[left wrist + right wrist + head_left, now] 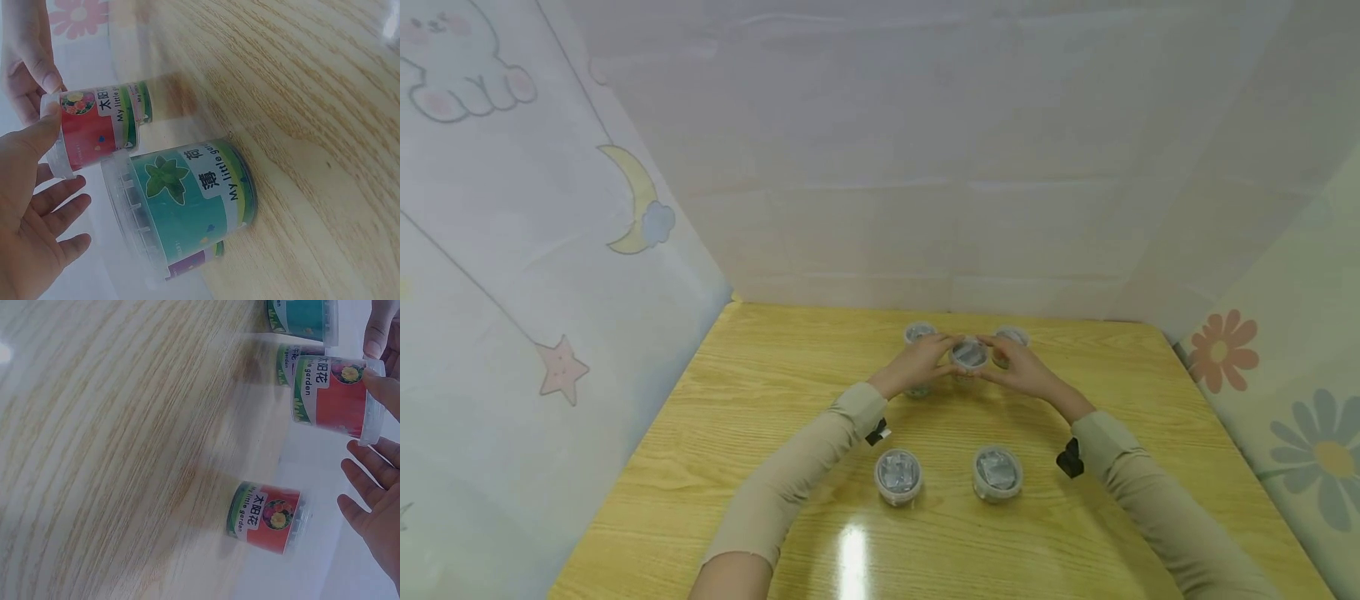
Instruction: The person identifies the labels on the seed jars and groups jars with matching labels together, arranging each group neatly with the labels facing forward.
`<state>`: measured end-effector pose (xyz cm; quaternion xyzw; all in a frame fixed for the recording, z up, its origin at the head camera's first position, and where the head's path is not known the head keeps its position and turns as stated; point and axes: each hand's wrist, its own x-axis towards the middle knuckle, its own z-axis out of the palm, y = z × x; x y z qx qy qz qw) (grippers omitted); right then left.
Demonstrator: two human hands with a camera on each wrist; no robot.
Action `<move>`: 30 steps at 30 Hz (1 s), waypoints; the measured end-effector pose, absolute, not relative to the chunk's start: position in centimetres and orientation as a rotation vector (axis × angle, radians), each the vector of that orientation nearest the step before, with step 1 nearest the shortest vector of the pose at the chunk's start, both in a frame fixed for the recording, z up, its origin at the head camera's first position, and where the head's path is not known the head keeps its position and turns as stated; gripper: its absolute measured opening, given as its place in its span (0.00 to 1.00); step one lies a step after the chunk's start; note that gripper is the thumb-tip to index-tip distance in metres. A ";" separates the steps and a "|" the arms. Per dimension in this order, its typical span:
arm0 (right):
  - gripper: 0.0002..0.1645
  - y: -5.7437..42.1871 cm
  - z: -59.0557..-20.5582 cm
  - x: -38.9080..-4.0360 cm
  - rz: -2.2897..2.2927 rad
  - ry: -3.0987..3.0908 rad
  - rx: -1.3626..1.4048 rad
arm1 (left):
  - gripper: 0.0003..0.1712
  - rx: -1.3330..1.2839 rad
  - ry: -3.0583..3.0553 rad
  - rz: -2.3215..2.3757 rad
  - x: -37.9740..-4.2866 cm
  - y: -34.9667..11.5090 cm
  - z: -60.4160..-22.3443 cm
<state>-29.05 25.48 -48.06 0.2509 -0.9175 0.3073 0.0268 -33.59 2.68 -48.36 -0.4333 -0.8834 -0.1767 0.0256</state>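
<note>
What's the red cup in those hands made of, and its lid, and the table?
Red cup: probably smooth plastic, from its straight, even wall, though the printed label might be paper.
Lid: likely shiny plastic, since it looks whitish and see-through.
Table: wood, or wood-look laminate, glossy; it shows grain and a bright reflection.

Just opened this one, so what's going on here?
A person's left hand and right hand together hold a red cup near its rim, toward the far side of a wood-grained table. A teal cup stands to its left and a second red cup to its right. Two more cups stand nearer the person.
</note>
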 end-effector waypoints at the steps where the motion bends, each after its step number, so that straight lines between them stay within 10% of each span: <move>1: 0.44 25.6 -48.1 -29.1 0.944 -2.833 0.779 | 0.40 -1.342 -2.729 -0.543 -33.6 2.7 -48.3; 30: 0.43 25.8 -48.3 -30.2 0.825 -2.859 0.746 | 0.39 -1.293 -2.773 -0.331 -34.3 4.0 -48.4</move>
